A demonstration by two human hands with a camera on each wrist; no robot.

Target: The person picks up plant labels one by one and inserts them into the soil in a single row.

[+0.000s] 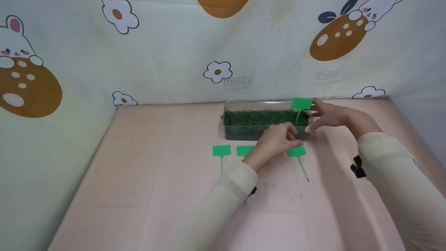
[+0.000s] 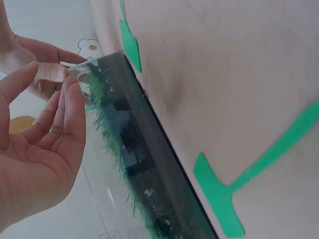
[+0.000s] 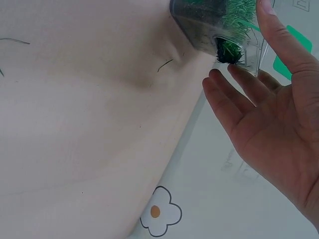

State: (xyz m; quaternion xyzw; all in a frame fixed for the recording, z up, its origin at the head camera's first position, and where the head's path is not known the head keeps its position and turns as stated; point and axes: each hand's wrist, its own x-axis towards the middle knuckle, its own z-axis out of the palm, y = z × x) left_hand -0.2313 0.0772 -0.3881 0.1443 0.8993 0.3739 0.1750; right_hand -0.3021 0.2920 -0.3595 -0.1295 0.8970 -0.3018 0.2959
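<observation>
A clear plastic box (image 1: pixel 240 134) filled with green grass (image 1: pixel 258 117) stands at the back of the table. One green plant label (image 1: pixel 302 104) is upright in the grass near the right end. My right hand (image 1: pixel 332 115) is at that end, its thumb and fingers spread around the corner; the right wrist view shows the fingertips at the end wall (image 3: pixel 256 55). In front of the box, my left hand (image 1: pixel 275 138) hovers with loosely bent fingers, and nothing shows in it in the left wrist view.
On the table (image 1: pixel 139 181) in front of the box lie a left green label (image 1: pixel 221 150), a middle one (image 1: pixel 245 151) partly behind my left arm, and a right one (image 1: pixel 297 152). A patterned cloth wall (image 1: pixel 167 62) rises directly behind the box.
</observation>
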